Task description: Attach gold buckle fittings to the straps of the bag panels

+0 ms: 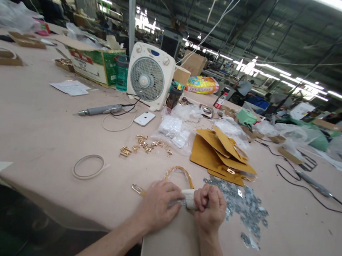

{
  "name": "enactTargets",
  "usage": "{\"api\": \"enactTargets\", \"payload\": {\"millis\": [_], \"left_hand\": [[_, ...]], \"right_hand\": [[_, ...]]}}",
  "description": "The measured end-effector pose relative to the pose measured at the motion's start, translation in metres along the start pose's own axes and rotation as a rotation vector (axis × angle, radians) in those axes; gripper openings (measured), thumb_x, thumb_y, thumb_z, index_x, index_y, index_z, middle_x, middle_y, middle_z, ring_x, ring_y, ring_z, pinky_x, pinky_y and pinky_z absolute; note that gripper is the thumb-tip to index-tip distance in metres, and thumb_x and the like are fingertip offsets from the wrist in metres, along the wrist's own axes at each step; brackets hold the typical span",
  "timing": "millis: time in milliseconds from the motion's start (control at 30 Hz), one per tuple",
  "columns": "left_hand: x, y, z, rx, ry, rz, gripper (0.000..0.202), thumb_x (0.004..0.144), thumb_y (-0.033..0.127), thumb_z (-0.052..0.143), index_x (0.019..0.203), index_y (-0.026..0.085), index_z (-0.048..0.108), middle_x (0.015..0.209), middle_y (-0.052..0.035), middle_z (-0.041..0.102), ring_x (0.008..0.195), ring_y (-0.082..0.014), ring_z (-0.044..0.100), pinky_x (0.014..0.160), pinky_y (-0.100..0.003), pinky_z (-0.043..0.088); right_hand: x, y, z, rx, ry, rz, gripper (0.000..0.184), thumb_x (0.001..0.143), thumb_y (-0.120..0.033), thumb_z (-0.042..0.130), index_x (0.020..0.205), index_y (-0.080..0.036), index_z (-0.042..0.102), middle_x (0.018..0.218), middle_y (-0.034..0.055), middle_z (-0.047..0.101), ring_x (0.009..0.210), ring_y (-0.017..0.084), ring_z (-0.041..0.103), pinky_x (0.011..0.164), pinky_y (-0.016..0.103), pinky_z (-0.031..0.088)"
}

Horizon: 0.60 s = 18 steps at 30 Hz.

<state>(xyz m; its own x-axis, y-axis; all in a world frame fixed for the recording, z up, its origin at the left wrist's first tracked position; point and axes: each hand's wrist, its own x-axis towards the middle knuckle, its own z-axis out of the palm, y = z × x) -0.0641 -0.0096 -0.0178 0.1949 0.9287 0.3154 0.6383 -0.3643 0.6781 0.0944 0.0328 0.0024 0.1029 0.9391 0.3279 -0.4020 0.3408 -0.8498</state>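
A beige bag panel (170, 246) lies before me at the table's front edge. Beyond it arches a mustard handle (181, 169) with clear plastic wrap, and a gold clasp (138, 189) on a mustard strap sticks out to the left. My left hand (160, 205) presses over the panel's far end, fingers bent and thumb close below them. My right hand (211, 205) is a fist round an off-white wrapped object (190, 198) whose kind I cannot make out; it reaches toward my left fingertips. Small metal plates (242, 206) lie scattered to the right.
Mustard bag pieces (221, 156) are stacked ahead, beside plastic packets (173, 132) and gold fittings (143, 145). A white fan (149, 76), a phone (144, 118) and a corded screwdriver (100, 110) stand or lie farther back. Another corded screwdriver (314, 183) lies right, a tape ring (89, 166) left.
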Motion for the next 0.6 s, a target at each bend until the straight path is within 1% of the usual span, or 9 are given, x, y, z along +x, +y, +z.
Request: {"api": "enactTargets", "payload": {"millis": [167,300,433,600], "left_hand": [[0.000,0.000,0.000,0.013,-0.008,-0.003,0.022,0.091,0.025,0.069,0.110,0.034,0.075,0.115,-0.0002,0.074,0.112,-0.0249,0.062,0.104,-0.046,0.042],[0.000,0.002,-0.002,0.025,-0.027,-0.008,0.021,0.091,0.023,0.069,0.109,0.032,0.073,0.113,-0.0003,0.074,0.111,-0.0248,0.062,0.101,-0.045,0.042],[0.000,0.003,-0.003,0.043,-0.036,-0.005,0.019,0.092,0.024,0.067,0.108,0.032,0.072,0.110,-0.0013,0.074,0.110,-0.0255,0.061,0.101,-0.046,0.041],[0.000,0.004,-0.004,0.065,-0.036,0.005,0.015,0.092,0.024,0.066,0.105,0.030,0.070,0.110,-0.0011,0.072,0.110,-0.0251,0.061,0.101,-0.044,0.041]], "right_hand": [[-0.010,0.006,0.002,0.023,-0.045,-0.072,0.040,0.101,-0.035,0.062,0.066,-0.019,0.050,0.055,-0.0078,0.038,0.039,0.005,0.033,0.041,0.020,0.024],[-0.016,0.007,0.006,-0.002,-0.017,-0.139,0.040,0.102,-0.032,0.061,0.066,-0.019,0.049,0.058,-0.0069,0.039,0.041,0.006,0.035,0.043,0.021,0.025],[-0.017,0.009,0.009,-0.056,0.008,-0.156,0.040,0.102,-0.032,0.061,0.066,-0.020,0.048,0.058,-0.0069,0.039,0.042,0.006,0.035,0.042,0.021,0.025],[-0.016,0.011,0.012,-0.162,-0.021,-0.158,0.042,0.102,-0.033,0.060,0.064,-0.021,0.046,0.054,-0.0074,0.039,0.041,0.008,0.037,0.043,0.022,0.029]]}}
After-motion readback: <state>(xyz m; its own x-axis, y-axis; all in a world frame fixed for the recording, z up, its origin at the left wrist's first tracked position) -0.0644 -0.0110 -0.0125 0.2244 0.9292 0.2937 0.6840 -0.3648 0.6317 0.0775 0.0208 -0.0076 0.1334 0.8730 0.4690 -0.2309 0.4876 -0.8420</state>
